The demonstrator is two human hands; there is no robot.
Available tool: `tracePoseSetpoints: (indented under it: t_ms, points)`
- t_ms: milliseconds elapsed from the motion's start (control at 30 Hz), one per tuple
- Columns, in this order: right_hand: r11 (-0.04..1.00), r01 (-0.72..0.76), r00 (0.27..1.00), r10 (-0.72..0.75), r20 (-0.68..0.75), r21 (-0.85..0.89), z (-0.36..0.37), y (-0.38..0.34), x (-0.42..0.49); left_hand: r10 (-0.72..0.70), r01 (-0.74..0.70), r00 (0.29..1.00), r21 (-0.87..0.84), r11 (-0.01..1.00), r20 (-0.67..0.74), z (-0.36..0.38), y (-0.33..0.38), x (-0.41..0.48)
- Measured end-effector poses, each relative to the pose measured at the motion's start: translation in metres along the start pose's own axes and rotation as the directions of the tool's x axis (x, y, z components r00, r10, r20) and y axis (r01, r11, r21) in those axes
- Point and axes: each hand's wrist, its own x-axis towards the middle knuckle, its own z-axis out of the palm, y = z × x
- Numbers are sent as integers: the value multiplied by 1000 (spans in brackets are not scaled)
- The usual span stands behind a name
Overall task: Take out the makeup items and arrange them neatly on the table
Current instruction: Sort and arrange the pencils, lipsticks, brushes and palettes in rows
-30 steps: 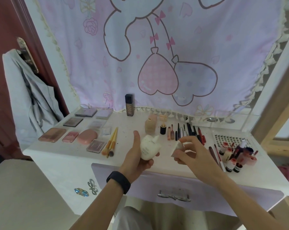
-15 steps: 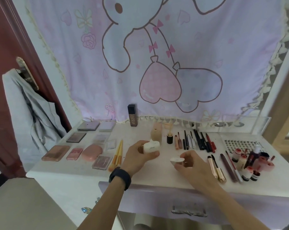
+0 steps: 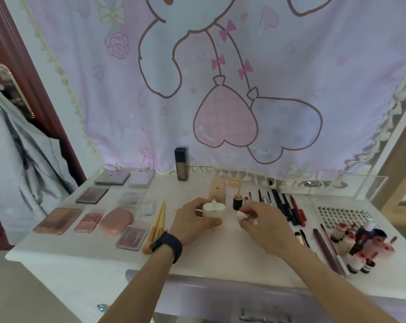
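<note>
My left hand [image 3: 192, 223] grips a small white bottle [image 3: 213, 209] with its nozzle pointing up, held just above the white table [image 3: 220, 252]. Close to its right, my right hand [image 3: 262, 223] pinches the bottle's small white cap [image 3: 240, 215]. Behind them stand a peach bottle [image 3: 217, 191] and a black-capped tube [image 3: 237, 201]. Palettes [image 3: 92, 195] and a pink compact [image 3: 116, 220] lie in rows on the left. Two brushes [image 3: 158, 221] lie beside my left hand.
A row of pencils and liners [image 3: 285, 207] lies right of my hands. Small bottles and pink jars [image 3: 358, 245] cluster at the right edge. A dark foundation bottle [image 3: 181, 163] stands at the back by the curtain. A clear acrylic tray [image 3: 332, 186] sits at the back right.
Both hands have dropped from in front of me toward the table. The white bottle has turned from lying tilted in my left hand to nozzle up. The cap has come closer to it.
</note>
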Motion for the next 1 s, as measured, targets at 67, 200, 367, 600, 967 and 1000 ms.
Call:
tracePoseSetpoints:
  t_ms: [67, 200, 367, 600, 967, 1000]
  points:
    - [989, 40, 996, -28, 87, -141, 0, -2, 8, 9, -9, 1000, -3, 1000, -19, 2, -3, -1]
    - [985, 70, 984, -41, 175, -160, 7, -7, 18, 24, -24, 998, 4, 1000, -51, 4, -6, -3]
    - [983, 56, 983, -23, 185, -173, 17, -1, 17, 35, -30, 997, 60, 998, -73, 5, -9, -5]
    - [966, 77, 987, -39, 153, -246, 15, 13, 13, 28, -18, 997, 134, 991, -75, 6, -6, -4]
    - [972, 83, 991, -57, 120, -218, 15, 12, 13, -2, 8, 999, 136, 991, -48, 7, -2, -7]
    - [973, 83, 991, -58, 117, -217, 14, 12, 12, -3, 9, 999, 149, 989, -41, 7, -2, -7]
